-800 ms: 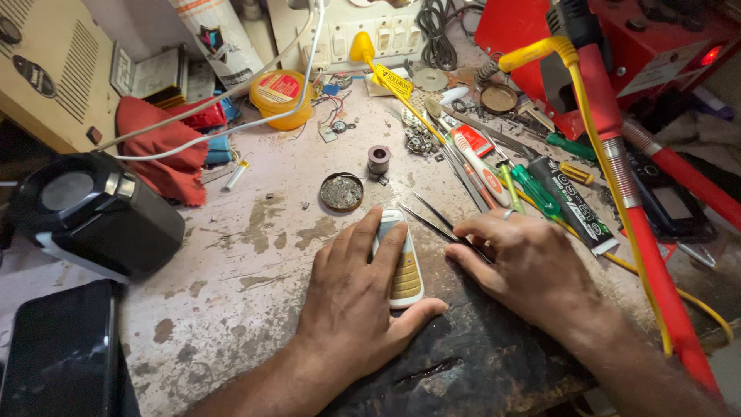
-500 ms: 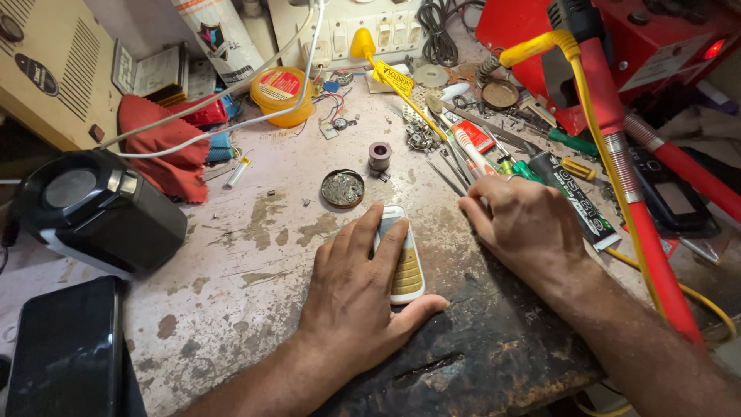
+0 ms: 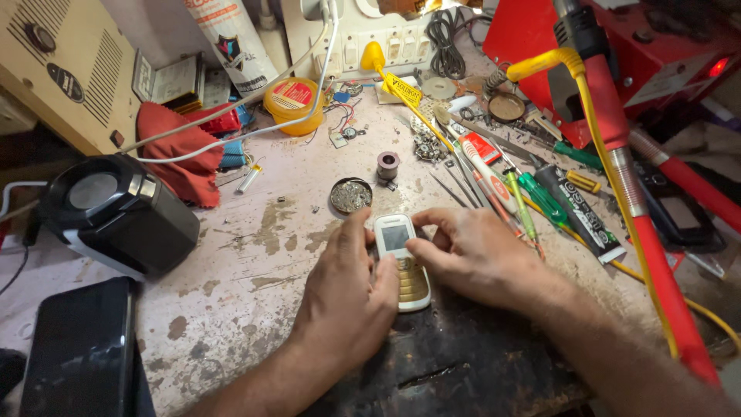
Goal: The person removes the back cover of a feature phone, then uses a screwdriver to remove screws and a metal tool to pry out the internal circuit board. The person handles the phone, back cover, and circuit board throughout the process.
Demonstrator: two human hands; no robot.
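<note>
Head view, frame centre: left hand [image 3: 347,289] and right hand [image 3: 471,251] both pinch a small white phone [image 3: 403,259] flat on the table [image 3: 255,255]; slip risk toward the nearby tweezers [image 3: 455,185].

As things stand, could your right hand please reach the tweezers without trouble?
Probably yes: the right hand rests on the small phone, and the tweezers lie just beyond its fingers on bare bench, nothing between them.

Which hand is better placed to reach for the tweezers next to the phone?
Right hand, probably: the tweezers lie just beyond its fingers. The left hand steadies the small white phone from the other side.
</note>
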